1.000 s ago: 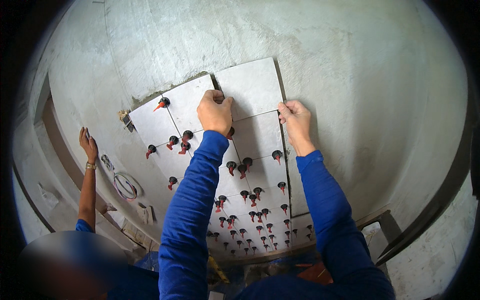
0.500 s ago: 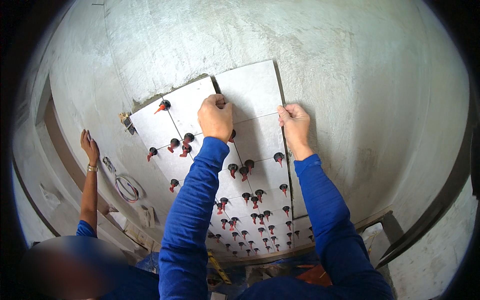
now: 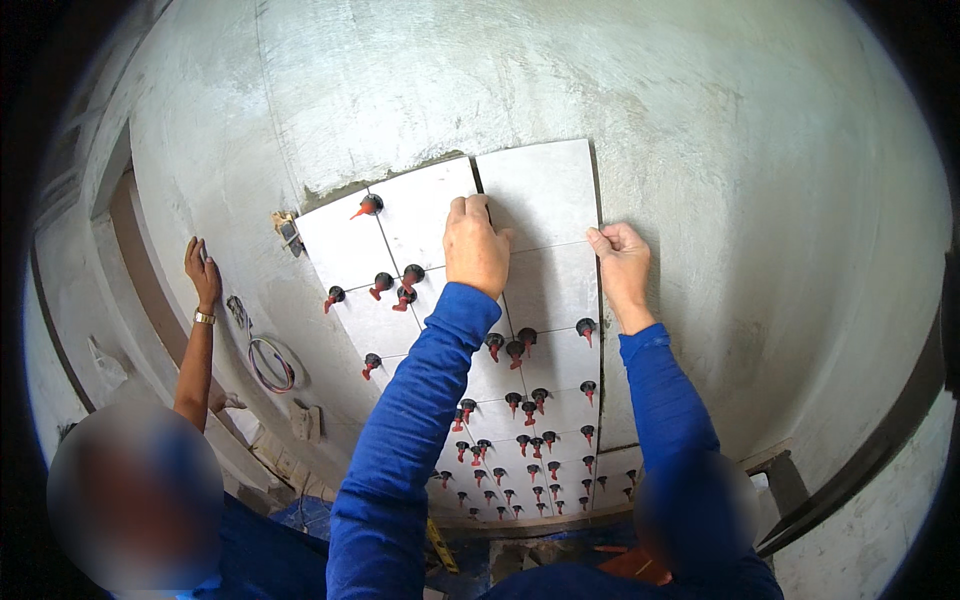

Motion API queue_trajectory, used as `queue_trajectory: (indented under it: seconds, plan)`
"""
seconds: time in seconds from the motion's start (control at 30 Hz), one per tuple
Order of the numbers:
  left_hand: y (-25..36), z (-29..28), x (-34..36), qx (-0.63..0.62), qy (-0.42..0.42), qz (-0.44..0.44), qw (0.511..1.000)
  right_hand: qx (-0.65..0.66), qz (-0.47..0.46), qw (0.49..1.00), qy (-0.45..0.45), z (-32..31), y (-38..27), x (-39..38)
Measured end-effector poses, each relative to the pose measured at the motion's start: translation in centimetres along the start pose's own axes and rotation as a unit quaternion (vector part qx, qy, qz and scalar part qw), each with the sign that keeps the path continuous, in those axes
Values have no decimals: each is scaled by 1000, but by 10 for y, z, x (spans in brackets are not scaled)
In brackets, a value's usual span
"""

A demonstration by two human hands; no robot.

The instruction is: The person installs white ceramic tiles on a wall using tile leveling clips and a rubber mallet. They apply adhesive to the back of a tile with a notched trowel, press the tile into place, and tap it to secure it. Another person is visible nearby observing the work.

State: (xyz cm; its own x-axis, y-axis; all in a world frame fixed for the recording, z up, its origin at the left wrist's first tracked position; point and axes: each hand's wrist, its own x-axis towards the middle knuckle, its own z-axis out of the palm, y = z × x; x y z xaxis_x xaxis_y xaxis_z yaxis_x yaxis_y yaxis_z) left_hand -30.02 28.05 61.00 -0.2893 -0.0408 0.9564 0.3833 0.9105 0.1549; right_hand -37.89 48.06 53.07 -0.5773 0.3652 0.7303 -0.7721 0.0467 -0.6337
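Observation:
A pale grey square tile (image 3: 545, 190) stands at the top right of a tiled section of wall, with a dark gap along its left side. My left hand (image 3: 478, 250) is at that gap, its fingers curled over the lower part of the tile's left edge; the fingertips are partly hidden. At the lower right corner, my right hand (image 3: 624, 265) grips the tile's right edge, thumb in front and fingers bent beside it. Red-handled black levelling clips (image 3: 412, 278) sit in the joints of the tiles below and to the left.
Bare grey plaster (image 3: 700, 180) surrounds the tiles. At left, a co-worker's raised hand (image 3: 203, 278) rests by the wall near a coil of wires (image 3: 270, 365). A box with wires (image 3: 290, 232) juts out beside the tiles' left edge. A yellow level (image 3: 441, 547) is below.
The view has shifted, so the wall and tiles appear farther right. My left hand's fingers have changed from a pinch to curling over the tile edge. My right hand stays at the tile's corner.

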Motion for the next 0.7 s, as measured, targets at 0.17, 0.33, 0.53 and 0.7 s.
queue_trajectory:
  seconds: [0.17,0.33,0.53,0.7]
  plan:
    - [-8,-6,7,5,-9,20,1000,-8,-28,1000,5,0,-1,1]
    - [-17,-23,34,53,33,74,995,-31,-8,999,-14,-1,-5,1]
    - [-21,-37,70,96,-14,135,986,-83,-15,996,-15,-1,-10,-1]
    - [-21,-37,71,103,-45,124,986,-74,-19,997,-11,0,-10,-1]
